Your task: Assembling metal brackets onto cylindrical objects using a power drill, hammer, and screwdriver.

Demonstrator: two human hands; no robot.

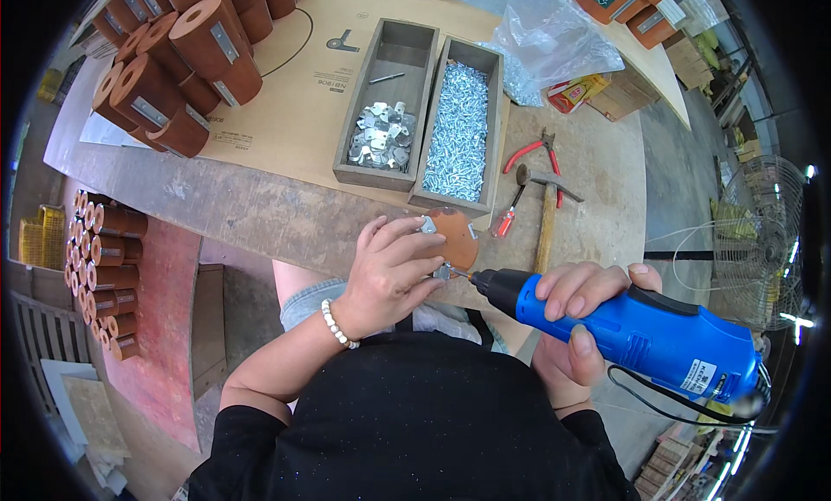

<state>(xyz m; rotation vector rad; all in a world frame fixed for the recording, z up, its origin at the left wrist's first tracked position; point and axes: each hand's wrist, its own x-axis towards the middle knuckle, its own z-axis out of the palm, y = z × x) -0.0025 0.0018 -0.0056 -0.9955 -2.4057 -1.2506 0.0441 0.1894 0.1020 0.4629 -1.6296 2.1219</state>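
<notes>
My left hand [389, 271] presses down on a brown wooden cylinder piece [456, 237] lying at the near edge of the workbench [260, 211], with a small metal bracket at its side. My right hand [576, 315] grips a blue corded electric screwdriver [640, 332]. Its black tip points left and touches the bracket on the wooden piece, just beside my left fingers. A bead bracelet sits on my left wrist.
Two grey wooden trays stand behind: one with metal brackets [381, 137], one full of screws [459, 129]. A hammer [545, 211], red pliers [537, 150] and a red screwdriver [506, 217] lie right of them. Stacked brown cylinders [173, 68] fill the far left; more lie below left [104, 267].
</notes>
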